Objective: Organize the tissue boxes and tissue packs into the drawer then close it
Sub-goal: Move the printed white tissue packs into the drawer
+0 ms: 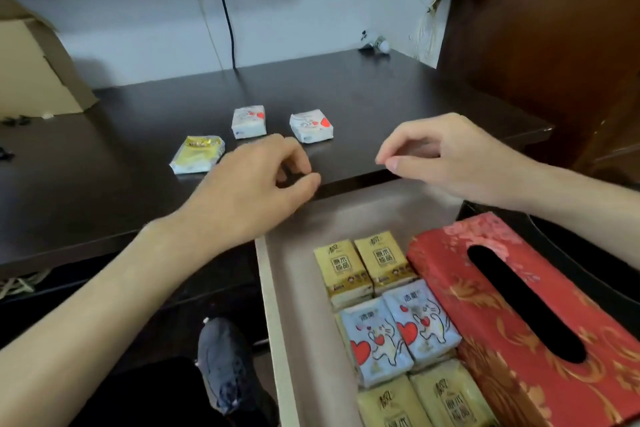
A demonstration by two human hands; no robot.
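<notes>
The drawer (294, 288) stands pulled out below the dark desk. Inside it lie a red patterned tissue box (512, 319) on the right and several small tissue packs (388, 319), yellow and blue ones, in rows to its left. On the desk top rest a yellow pack (197, 153) and two white packs with red hearts (248, 121) (311, 125). My left hand (256, 184) hovers over the desk edge just in front of these packs, fingers curled, holding nothing. My right hand (450, 156) hangs above the drawer's back edge with fingertips pinched together, empty.
The dark desk (381, 97) runs to a wall with a black cable (227, 21). A cardboard box (31, 62) sits at the left, a dark wooden cabinet (554, 45) at the right. A small white object (379, 44) lies at the desk's back. My shoe (225, 364) shows beneath.
</notes>
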